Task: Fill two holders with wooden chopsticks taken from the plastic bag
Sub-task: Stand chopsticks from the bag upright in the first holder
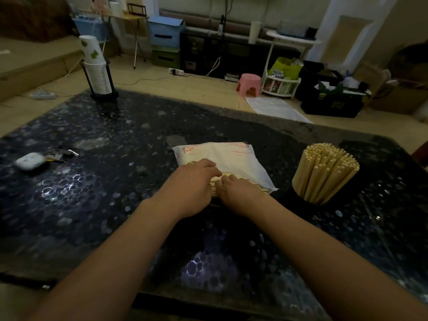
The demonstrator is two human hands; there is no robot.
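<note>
While a full holder [324,181] stands to the right, both hands, left [192,181] and right [236,191], curl their fingers round chopsticks [245,181] at the bag [231,156] mouth.

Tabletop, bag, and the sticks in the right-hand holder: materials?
Tabletop: looks like polished dark stone or a glossy laminate, pebble-patterned, with sharp light reflections. Plastic bag: thin white film, creased, faint red print. Chopsticks in the holder: pale unfinished wood or bamboo, matte with square-cut ends; the holder itself is too dark to judge.
</note>
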